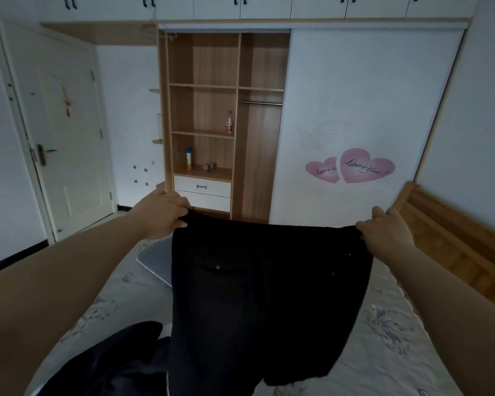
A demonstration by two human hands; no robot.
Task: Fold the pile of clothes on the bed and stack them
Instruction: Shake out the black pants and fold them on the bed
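Observation:
A pair of black shorts (pixel 263 295) hangs in the air over the bed (pixel 383 347), spread flat by its waistband. My left hand (pixel 163 217) grips the waistband's left corner and my right hand (pixel 383 232) grips its right corner, both arms stretched forward. More dark clothes (pixel 112 364) lie crumpled on the bed at the lower left, partly hidden behind the shorts. A folded light grey garment (pixel 155 258) lies on the bed behind the shorts, on the left.
The bed sheet is pale with a floral print. A wooden bed frame (pixel 452 238) runs along the right. Ahead stands a wardrobe with open shelves (pixel 203 132) holding bottles, and a white door (pixel 60 144) is at the left.

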